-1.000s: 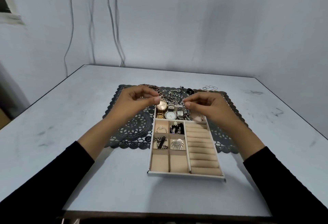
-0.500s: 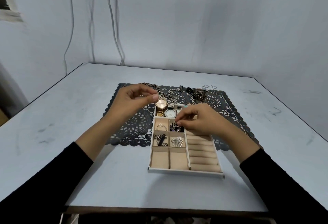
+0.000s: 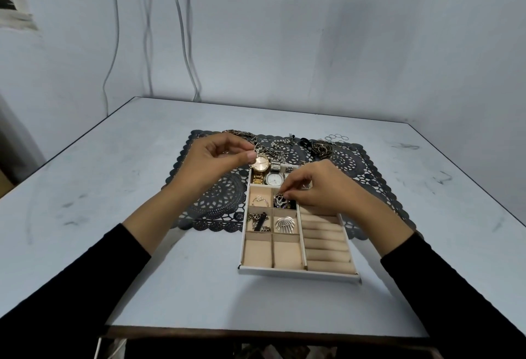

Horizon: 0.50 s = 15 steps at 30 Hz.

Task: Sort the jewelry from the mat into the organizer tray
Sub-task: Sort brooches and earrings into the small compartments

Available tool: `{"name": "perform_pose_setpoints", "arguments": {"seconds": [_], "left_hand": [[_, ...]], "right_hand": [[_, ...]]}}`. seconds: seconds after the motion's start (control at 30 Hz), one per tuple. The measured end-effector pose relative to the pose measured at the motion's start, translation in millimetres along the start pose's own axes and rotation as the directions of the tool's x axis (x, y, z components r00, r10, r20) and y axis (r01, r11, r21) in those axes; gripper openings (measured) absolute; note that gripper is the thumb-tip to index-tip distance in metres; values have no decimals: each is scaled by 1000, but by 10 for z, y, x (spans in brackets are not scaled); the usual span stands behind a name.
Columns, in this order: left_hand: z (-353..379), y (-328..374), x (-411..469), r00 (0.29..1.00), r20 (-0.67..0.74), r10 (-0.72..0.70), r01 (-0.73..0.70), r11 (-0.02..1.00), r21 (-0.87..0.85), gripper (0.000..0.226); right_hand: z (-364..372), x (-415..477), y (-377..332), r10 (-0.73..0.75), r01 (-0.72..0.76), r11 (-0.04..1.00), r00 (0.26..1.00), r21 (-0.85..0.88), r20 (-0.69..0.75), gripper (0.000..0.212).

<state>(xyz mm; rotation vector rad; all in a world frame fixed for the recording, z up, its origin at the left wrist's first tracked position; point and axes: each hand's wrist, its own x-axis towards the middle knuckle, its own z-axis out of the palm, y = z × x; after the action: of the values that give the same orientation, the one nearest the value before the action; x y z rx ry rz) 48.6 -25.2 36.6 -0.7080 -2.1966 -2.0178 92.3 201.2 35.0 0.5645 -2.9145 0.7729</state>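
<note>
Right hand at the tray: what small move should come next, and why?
Probably release and lift away. The right hand pinches a dark piece already low inside an organizer tray compartment, beside the one holding a ring. More jewelry waits on the mat.

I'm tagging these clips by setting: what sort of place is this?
Probably a bare indoor workroom: plain pale grey table, blank grey wall with loose cables, beige compartmented organizer tray and black lace-pattern mat.
</note>
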Motion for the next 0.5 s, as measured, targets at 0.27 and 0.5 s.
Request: {"name": "perform_pose_setpoints", "arguments": {"seconds": [0.27, 0.5], "left_hand": [[-1, 6, -17, 1000, 7, -7, 7, 1000, 9, 15], [23, 20, -28, 1000, 2, -22, 22, 1000, 12, 16]], "right_hand": [[-36, -94, 66, 89, -58, 969, 989, 242, -120, 12], [-46, -275, 239, 281, -82, 893, 869, 442, -407, 18]]}}
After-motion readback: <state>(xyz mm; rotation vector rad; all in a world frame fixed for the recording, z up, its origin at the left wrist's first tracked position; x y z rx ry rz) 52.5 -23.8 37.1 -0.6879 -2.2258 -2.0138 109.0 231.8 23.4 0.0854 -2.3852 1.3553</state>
